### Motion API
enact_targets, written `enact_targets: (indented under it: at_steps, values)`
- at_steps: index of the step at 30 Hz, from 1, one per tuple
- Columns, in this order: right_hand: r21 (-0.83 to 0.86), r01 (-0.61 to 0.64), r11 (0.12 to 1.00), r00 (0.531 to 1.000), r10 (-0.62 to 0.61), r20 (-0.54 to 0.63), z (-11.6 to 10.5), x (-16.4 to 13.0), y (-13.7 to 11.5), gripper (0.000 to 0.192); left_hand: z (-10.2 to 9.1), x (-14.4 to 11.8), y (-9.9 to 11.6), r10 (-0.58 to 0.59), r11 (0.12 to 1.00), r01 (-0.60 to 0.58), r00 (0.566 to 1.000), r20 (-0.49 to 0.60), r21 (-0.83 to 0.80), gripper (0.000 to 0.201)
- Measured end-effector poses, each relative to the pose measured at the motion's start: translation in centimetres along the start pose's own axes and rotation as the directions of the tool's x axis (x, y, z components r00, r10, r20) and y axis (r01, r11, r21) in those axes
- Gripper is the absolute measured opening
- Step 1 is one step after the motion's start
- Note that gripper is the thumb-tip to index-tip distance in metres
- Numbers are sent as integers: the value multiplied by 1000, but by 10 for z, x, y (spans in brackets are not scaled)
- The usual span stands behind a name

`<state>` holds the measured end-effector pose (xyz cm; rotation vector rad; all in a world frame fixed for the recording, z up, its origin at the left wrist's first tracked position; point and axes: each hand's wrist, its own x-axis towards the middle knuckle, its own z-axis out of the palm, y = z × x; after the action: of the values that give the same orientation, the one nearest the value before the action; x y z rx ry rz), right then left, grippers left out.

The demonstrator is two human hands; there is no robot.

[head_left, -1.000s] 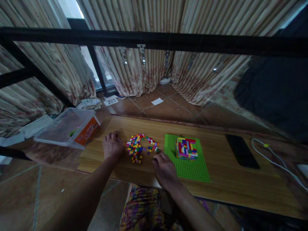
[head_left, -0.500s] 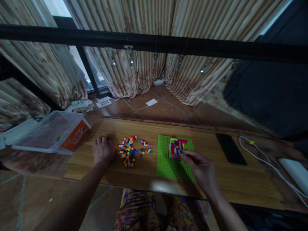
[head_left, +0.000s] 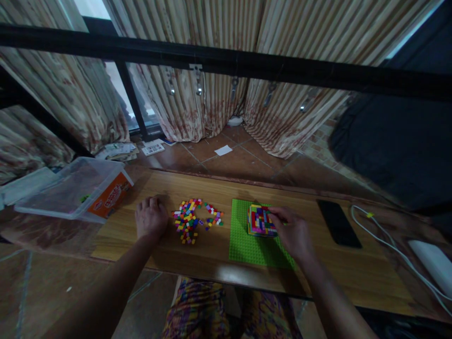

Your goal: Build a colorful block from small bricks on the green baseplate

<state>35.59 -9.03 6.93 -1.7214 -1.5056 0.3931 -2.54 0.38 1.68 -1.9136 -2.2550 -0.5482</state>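
Note:
A small block built of multicoloured toy bricks [head_left: 259, 222] stands on a green baseplate [head_left: 242, 252]. The fingers of my right hand [head_left: 294, 233] are pinched together at the block's back right edge and touch it. Whatever is between those fingertips is hidden. My left hand [head_left: 151, 219] lies palm down on the table with its fingers curled in. Just to its right is a loose pile of small toy bricks [head_left: 189, 219] in many colours, spread in a rough arc.
A clear plastic bin [head_left: 70, 190] with an orange label sits at the left end of the wooden table [head_left: 212, 256]. To the right lie a black phone [head_left: 339, 223], a white cable [head_left: 386, 235] and a white device [head_left: 431, 259]. A dark metal rail [head_left: 226, 59] crosses behind.
My right hand has shifted from the block's front right, where a green brick showed at the fingertips, to its back right edge. My left hand has stayed put. The view has tilted slightly.

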Motion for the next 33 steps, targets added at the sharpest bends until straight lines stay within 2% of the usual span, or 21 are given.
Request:
enact_targets:
  at_steps: [6,13,18,21,26,33]
  values:
    - [-14,-117,993,990,115,-82,-9,-3,14,26,1,0,-1,13,1000,-13,1000,6,14,38]
    - [11,-191,982,979,191,-72,3,3,-5,27,-1,0,0,8,999,-10,1000,25,43,38]
    - [-188,-179,966,982,164,-95,15,5,-16,26,0,0,-1,15,999,-15,1000,11,39,37]
    - [-247,-176,953,983,155,-102,20,5,-17,27,1,0,-1,15,1000,-15,1000,2,25,36]
    - [-227,-140,964,989,124,-81,23,4,-13,31,0,-1,0,5,1000,-4,1000,-15,31,37]
    - [-187,-93,978,995,87,-40,14,6,-3,34,2,-1,0,0,1000,0,1000,2,5,36]
